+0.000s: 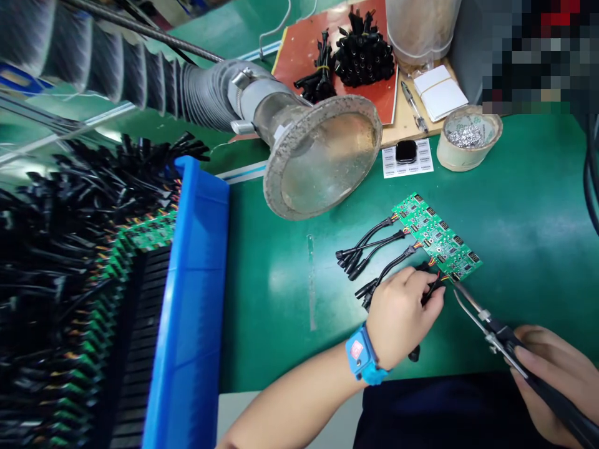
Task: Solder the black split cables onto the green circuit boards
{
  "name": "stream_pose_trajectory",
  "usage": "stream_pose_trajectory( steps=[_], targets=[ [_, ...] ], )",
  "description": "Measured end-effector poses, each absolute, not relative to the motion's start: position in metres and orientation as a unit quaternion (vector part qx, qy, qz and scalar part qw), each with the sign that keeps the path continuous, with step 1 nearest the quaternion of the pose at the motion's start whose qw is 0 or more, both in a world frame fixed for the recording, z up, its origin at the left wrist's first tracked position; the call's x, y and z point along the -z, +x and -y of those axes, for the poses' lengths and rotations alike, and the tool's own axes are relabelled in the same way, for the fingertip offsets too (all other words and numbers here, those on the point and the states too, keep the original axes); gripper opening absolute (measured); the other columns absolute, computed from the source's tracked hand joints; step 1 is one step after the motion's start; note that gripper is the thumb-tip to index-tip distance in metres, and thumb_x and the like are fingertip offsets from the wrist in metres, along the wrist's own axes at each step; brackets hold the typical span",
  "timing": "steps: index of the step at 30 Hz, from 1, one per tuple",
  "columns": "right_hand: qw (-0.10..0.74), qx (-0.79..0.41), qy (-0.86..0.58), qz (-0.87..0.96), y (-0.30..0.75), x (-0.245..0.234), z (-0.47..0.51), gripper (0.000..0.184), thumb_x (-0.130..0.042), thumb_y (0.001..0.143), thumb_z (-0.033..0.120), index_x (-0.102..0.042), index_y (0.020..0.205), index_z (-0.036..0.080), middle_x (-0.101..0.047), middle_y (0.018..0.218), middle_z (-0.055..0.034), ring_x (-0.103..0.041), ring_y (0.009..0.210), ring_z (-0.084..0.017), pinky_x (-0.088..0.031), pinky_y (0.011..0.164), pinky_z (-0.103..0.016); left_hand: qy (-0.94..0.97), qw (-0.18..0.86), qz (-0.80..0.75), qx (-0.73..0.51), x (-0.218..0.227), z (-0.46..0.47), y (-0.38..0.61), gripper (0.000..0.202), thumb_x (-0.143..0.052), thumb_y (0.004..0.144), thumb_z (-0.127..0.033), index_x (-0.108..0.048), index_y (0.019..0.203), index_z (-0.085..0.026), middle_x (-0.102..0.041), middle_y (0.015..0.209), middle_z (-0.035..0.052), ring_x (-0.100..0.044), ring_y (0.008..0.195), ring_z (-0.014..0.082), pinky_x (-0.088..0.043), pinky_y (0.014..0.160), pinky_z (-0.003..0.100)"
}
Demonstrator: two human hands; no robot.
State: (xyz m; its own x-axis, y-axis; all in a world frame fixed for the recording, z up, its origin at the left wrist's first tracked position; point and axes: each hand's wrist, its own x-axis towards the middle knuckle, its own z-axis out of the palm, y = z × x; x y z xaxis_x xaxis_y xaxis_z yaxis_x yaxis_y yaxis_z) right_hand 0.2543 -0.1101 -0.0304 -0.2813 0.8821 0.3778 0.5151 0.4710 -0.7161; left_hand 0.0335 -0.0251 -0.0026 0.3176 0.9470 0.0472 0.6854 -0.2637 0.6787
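On the green bench lies a strip of joined green circuit boards (437,234) with small displays and several black cable leads (386,265) along its left side. My left hand (407,308), a blue wrist strap (362,355) on its wrist, is closed on a black cable at the near end of the strip. My right hand (552,374) grips a soldering iron (505,340) with a thin metal feed tube alongside it. The iron's tip meets the board's near edge, where the cable's coloured wires are; whether it touches a joint cannot be made out.
A fume extractor hood (327,159) on a ribbed hose hangs over the bench. At left stands a blue bin (196,262) packed with wired boards. A tape roll (468,140) holding metal bits, a pen (415,107), white cards (440,93) and bundled black cables (362,56) sit at the back.
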Motion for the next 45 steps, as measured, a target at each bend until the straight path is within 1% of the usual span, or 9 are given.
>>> stream_pose_trajectory(
  steps=[3,11,17,22,26,32,34,40,45],
  targets=[
    [0.368,-0.224,-0.441,0.787,0.249,0.033,0.115,0.054,-0.058,0.077,0.009,-0.045,0.127,0.026,-0.063,0.073,-0.0003,-0.064,0.071,-0.021,-0.056,0.07,-0.037,0.759,0.287,-0.538,-0.231,0.002,0.026,0.033,0.014,-0.059,0.081,-0.025,-0.063,0.09,-0.015,-0.063,0.074,0.004,-0.059,0.06,0.013,-0.052,0.054,0.025],
    [0.334,-0.214,-0.433,0.809,0.252,0.034,0.115,0.06,-0.058,0.078,0.011,-0.037,0.132,0.026,-0.062,0.076,-0.0005,-0.063,0.072,-0.021,-0.055,0.068,-0.038,0.758,0.279,-0.544,-0.227,0.001,0.026,0.034,0.012,-0.06,0.08,-0.024,-0.063,0.088,-0.016,-0.063,0.074,0.0035,-0.059,0.06,0.0131,-0.051,0.054,0.025],
    [0.352,-0.216,-0.449,0.792,0.251,0.033,0.116,0.06,-0.057,0.079,0.01,-0.037,0.133,0.029,-0.063,0.079,-0.0004,-0.063,0.073,-0.02,-0.055,0.069,-0.037,0.759,0.278,-0.544,-0.226,0.0,0.025,0.034,0.012,-0.06,0.08,-0.023,-0.063,0.088,-0.015,-0.063,0.074,0.0034,-0.058,0.059,0.0127,-0.051,0.055,0.026],
    [0.356,-0.225,-0.441,0.792,0.251,0.032,0.117,0.063,-0.058,0.077,0.007,-0.037,0.134,0.025,-0.063,0.079,-0.002,-0.062,0.075,-0.021,-0.054,0.072,-0.038,0.761,0.275,-0.542,-0.226,0.0,0.026,0.034,0.011,-0.059,0.08,-0.022,-0.063,0.088,-0.015,-0.063,0.073,0.0032,-0.058,0.058,0.0126,-0.051,0.054,0.026],
    [0.359,-0.238,-0.432,0.792,0.254,0.028,0.11,0.054,-0.055,0.078,0.004,-0.043,0.127,0.024,-0.064,0.077,-0.0005,-0.061,0.071,-0.018,-0.054,0.07,-0.036,0.763,0.269,-0.541,-0.229,0.001,0.024,0.034,0.011,-0.06,0.079,-0.022,-0.063,0.087,-0.014,-0.062,0.073,0.0033,-0.058,0.059,0.0127,-0.051,0.054,0.026],
    [0.356,-0.219,-0.383,0.824,0.258,0.022,0.097,0.028,-0.05,0.077,0.003,-0.054,0.099,0.02,-0.062,0.075,0.0006,-0.061,0.067,-0.014,-0.055,0.064,-0.026,0.764,0.262,-0.54,-0.234,0.002,0.024,0.034,0.01,-0.06,0.079,-0.02,-0.063,0.087,-0.014,-0.062,0.073,0.0026,-0.058,0.059,0.0123,-0.05,0.054,0.025],
    [0.344,-0.214,-0.412,0.816,0.255,0.022,0.1,0.027,-0.05,0.078,0.005,-0.053,0.101,0.019,-0.062,0.077,-0.001,-0.061,0.07,-0.016,-0.054,0.066,-0.029,0.765,0.261,-0.54,-0.234,0.002,0.024,0.034,0.01,-0.06,0.079,-0.02,-0.063,0.087,-0.014,-0.062,0.073,0.0025,-0.058,0.058,0.0121,-0.05,0.054,0.025],
    [0.352,-0.208,-0.435,0.802,0.246,0.026,0.11,0.043,-0.051,0.078,0.005,-0.045,0.118,0.021,-0.058,0.074,0.0004,-0.06,0.073,-0.018,-0.053,0.068,-0.034,0.769,0.26,-0.538,-0.226,0.001,0.025,0.035,0.012,-0.059,0.08,-0.02,-0.063,0.089,-0.015,-0.062,0.072,0.0022,-0.057,0.058,0.0121,-0.05,0.054,0.025],
    [0.337,-0.206,-0.44,0.806,0.245,0.031,0.112,0.052,-0.053,0.08,0.008,-0.037,0.128,0.021,-0.057,0.081,-0.0017,-0.059,0.075,-0.018,-0.052,0.068,-0.036,0.773,0.254,-0.535,-0.226,0.0,0.026,0.035,0.013,-0.059,0.08,-0.021,-0.063,0.091,-0.015,-0.062,0.071,0.0021,-0.056,0.057,0.0119,-0.049,0.053,0.024]
  ],
)
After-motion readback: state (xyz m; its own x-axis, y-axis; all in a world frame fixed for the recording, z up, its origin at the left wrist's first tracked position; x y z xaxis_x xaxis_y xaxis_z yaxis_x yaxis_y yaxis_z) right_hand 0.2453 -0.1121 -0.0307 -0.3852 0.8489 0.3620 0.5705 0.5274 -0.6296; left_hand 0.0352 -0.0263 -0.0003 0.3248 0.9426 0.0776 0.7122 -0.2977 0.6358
